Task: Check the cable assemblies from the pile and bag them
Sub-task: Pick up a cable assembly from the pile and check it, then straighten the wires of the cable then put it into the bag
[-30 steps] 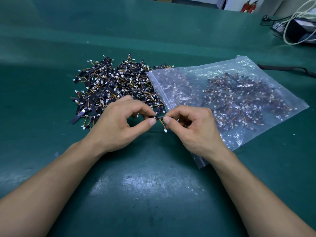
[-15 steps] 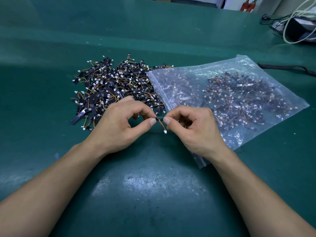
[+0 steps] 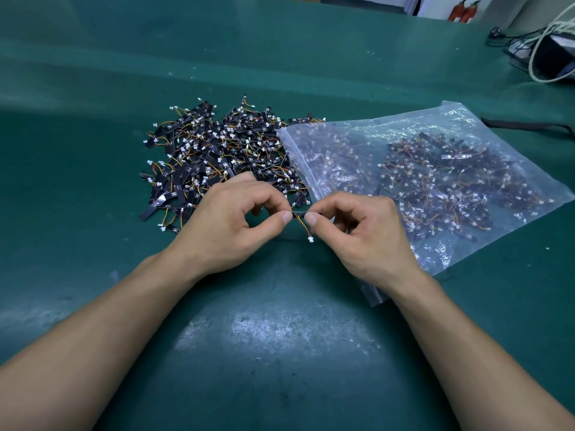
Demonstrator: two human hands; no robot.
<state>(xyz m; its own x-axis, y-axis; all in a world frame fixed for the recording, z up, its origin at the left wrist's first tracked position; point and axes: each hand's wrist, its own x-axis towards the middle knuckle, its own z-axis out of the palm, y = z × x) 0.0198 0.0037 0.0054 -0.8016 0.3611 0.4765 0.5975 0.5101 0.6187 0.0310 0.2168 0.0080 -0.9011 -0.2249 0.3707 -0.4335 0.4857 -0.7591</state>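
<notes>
The left hand (image 3: 227, 225) and right hand (image 3: 361, 234) pinch one cable assembly (image 3: 300, 214) by its stiff strip ends, beside the bag (image 3: 435, 144), its light, limp wires dangling, probably fragile.

Green table mat (image 3: 77, 244), matt and rubbery-looking, scuffed pale and rough near the front edge. Clear plastic zip bag (image 3: 448, 119) on the right, glossy and crinkled. Pile of cable assemblies (image 3: 217, 150): flat black strips with a faint sheen, thin plastic-coated wires. A single cable assembly (image 3: 300, 214) ends in a small white plastic connector (image 3: 310, 240).
</notes>
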